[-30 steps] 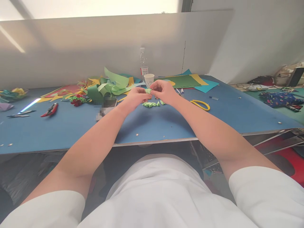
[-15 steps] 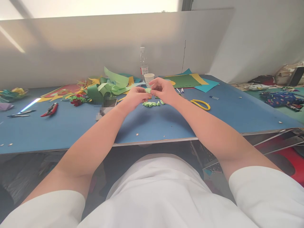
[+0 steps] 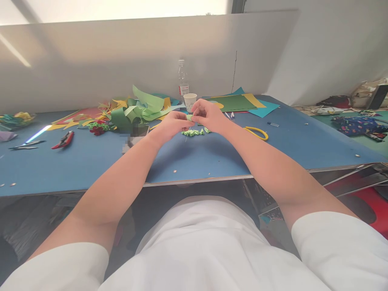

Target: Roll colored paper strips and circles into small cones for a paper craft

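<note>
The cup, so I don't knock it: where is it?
In the head view, the cup stands near the centre, just beyond the right hand, in front of the bottle and slightly right.

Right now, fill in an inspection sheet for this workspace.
Surface: blue tabletop, pale specks near its front edge.
Work pieces: small rounded light-green piece, material unclear; short light-green bits on the tabletop beneath; thin pale strand below it.
Clutter: curled green paper sheets; red-handled metal tool; yellow loop-shaped handle; white paper cup before clear plastic bottle.
Hands: left hand and right hand both pinch the light-green piece.
Cables: nothing certain seen.
Surroundings: pale wall with thin dark upright line, crack or cord unclear.
</note>
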`<state>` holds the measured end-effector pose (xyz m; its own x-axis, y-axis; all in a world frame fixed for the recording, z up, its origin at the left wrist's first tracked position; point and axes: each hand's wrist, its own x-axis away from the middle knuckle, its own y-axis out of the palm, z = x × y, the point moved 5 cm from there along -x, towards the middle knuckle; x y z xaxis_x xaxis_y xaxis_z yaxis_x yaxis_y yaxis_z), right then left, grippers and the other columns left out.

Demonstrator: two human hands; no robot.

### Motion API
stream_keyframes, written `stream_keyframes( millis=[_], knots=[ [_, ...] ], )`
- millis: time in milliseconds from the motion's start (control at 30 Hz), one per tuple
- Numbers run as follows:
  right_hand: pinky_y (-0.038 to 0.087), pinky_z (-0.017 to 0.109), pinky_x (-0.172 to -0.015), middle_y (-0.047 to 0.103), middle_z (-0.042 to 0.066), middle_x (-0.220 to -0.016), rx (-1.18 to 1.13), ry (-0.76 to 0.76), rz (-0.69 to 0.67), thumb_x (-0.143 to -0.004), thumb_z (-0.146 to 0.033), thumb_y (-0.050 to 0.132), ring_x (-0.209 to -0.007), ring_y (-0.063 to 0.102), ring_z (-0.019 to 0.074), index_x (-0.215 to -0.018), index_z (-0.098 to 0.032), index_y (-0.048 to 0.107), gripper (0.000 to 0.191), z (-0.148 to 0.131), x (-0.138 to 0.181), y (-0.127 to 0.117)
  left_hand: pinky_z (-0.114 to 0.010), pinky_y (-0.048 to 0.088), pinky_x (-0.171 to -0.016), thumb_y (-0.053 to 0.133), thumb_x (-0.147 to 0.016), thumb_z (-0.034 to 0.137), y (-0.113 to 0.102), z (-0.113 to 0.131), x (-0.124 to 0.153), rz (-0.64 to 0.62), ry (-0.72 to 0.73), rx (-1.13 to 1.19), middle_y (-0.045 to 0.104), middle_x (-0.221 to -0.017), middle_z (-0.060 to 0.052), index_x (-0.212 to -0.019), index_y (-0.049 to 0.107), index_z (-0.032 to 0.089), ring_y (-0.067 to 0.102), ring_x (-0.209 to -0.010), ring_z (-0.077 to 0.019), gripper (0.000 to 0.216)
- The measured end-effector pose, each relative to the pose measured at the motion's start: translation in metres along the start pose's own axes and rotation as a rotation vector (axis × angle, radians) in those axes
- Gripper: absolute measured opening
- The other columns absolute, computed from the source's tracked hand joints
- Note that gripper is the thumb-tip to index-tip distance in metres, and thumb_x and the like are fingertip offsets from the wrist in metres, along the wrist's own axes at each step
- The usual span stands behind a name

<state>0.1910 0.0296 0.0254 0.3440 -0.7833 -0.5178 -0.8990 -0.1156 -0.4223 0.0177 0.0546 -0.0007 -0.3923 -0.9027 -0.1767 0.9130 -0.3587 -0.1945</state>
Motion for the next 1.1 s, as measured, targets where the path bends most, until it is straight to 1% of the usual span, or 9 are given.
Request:
stream_keyframes(
  millis=[100,233,333,400,500,600,767,967,1100],
  knots=[
    [0.055,0.037,-0.078,0.071,0.000,-0.086,-0.017,-0.028,0.009,-0.086,-0.029,0.084,-0.080,0.063,0.0195,-0.103,-0.026,0.063,0.028,0.001,-0.001,0.000,-0.034,0.043,-0.070,0.092,-0.071,0.017,0.001,0.004,0.001,-0.005,0.007,0.042,0.054,-0.063,0.000,-0.059,0.055,0.019,0.060,-0.068,-0.0148,0.039],
    [0.060,0.042,-0.084,0.076,0.003,-0.098,-0.072,-0.074,0.028,-0.081,-0.041,0.090,-0.087,0.068,0.0219,-0.111,-0.025,0.065,0.042,0.005,-0.004,-0.002,-0.032,0.041,-0.067,0.089,-0.072,0.016,0.004,0.011,0.004,0.006,0.022,0.083,0.054,-0.062,0.000,-0.058,0.058,0.018,0.056,-0.064,-0.0120,0.034],
    [0.062,0.044,-0.086,0.077,0.004,-0.099,-0.106,-0.058,0.035,-0.078,-0.047,0.092,-0.092,0.070,0.0241,-0.105,-0.026,0.063,0.045,0.010,-0.006,-0.004,-0.032,0.041,-0.066,0.090,-0.071,0.017,0.004,0.011,0.005,0.020,0.015,0.076,0.054,-0.061,0.001,-0.057,0.056,0.018,0.057,-0.063,-0.0120,0.036],
    [0.063,0.047,-0.087,0.076,0.004,-0.097,-0.124,-0.042,0.040,-0.079,-0.047,0.092,-0.091,0.070,0.0246,-0.096,-0.026,0.058,0.044,0.012,-0.006,-0.004,-0.032,0.042,-0.067,0.091,-0.071,0.017,0.004,0.009,0.004,0.025,0.007,0.072,0.053,-0.060,0.001,-0.057,0.054,0.019,0.058,-0.065,-0.0126,0.039],
    [0.062,0.049,-0.084,0.075,0.003,-0.093,-0.140,-0.039,0.037,-0.079,-0.045,0.092,-0.085,0.068,0.0234,-0.087,-0.027,0.044,0.051,0.013,-0.006,-0.004,-0.033,0.044,-0.068,0.093,-0.070,0.019,0.003,0.006,0.002,0.023,0.002,0.064,0.051,-0.059,0.002,-0.058,0.053,0.019,0.060,-0.066,-0.0137,0.042],
    [0.059,0.046,-0.080,0.074,0.002,-0.091,-0.130,-0.039,0.023,-0.080,-0.037,0.089,-0.080,0.064,0.0208,-0.084,-0.028,0.035,0.055,0.012,-0.005,-0.003,-0.035,0.047,-0.069,0.096,-0.068,0.020,0.002,0.004,0.001,0.032,0.003,0.038,0.055,-0.060,0.000,-0.060,0.056,0.020,0.061,-0.066,-0.0149,0.041],
    [0.055,0.041,-0.076,0.072,0.002,-0.090,-0.085,-0.033,0.003,-0.082,-0.028,0.084,-0.079,0.061,0.0191,-0.084,-0.028,0.034,0.050,0.007,-0.003,-0.002,-0.037,0.050,-0.072,0.098,-0.067,0.020,0.001,0.002,0.001,0.043,-0.009,0.014,0.063,-0.065,-0.003,-0.064,0.059,0.020,0.064,-0.068,-0.0164,0.038],
    [0.053,0.040,-0.074,0.072,0.001,-0.089,-0.063,-0.021,-0.006,-0.086,-0.025,0.081,-0.078,0.060,0.0192,-0.085,-0.028,0.032,0.049,0.003,-0.003,-0.003,-0.036,0.051,-0.073,0.097,-0.068,0.020,0.003,0.005,0.002,0.034,-0.010,0.008,0.064,-0.065,-0.003,-0.064,0.060,0.020,0.068,-0.072,-0.0179,0.037],
    [0.051,0.039,-0.072,0.072,0.000,-0.088,-0.046,-0.005,0.008,-0.086,-0.022,0.080,-0.077,0.057,0.0185,-0.085,-0.028,0.031,0.049,0.001,-0.003,-0.003,-0.036,0.051,-0.072,0.096,-0.069,0.021,0.003,0.008,0.004,0.065,-0.002,-0.019,0.059,-0.061,-0.002,-0.061,0.057,0.020,0.070,-0.075,-0.0202,0.040]
  ],
)
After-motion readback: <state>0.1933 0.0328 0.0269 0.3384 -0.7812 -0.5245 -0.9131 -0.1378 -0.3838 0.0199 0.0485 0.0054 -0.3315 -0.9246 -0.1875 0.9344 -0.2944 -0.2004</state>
